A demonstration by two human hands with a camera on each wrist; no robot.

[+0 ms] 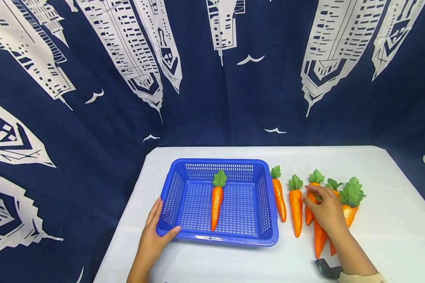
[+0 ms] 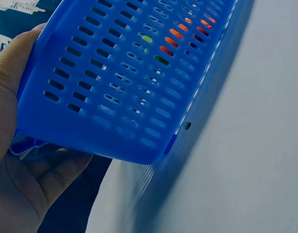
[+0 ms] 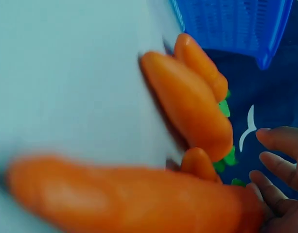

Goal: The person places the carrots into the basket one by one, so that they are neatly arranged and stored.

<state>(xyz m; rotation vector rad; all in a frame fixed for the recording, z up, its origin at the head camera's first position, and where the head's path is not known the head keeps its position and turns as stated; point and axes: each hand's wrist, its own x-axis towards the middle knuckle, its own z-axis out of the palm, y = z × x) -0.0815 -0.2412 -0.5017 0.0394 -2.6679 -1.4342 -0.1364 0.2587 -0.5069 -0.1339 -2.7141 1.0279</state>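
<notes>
A blue plastic basket with slotted walls stands on the table, and one carrot with a green leafy top lies inside it. My left hand holds the basket's near left corner, thumb at the rim and fingers along the outer side. Over the carrots to the right of the basket hovers my right hand. Its thumb and fingertips are spread apart close to a carrot, with no clear grip. In the right wrist view the fingers look extended, and a large blurred carrot fills the foreground.
One carrot lies along the basket's right wall, with another carrot beside it. Several more overlap under the right forearm, including a carrot. A dark curved object is at the right wrist. Behind the white table hangs a navy printed cloth.
</notes>
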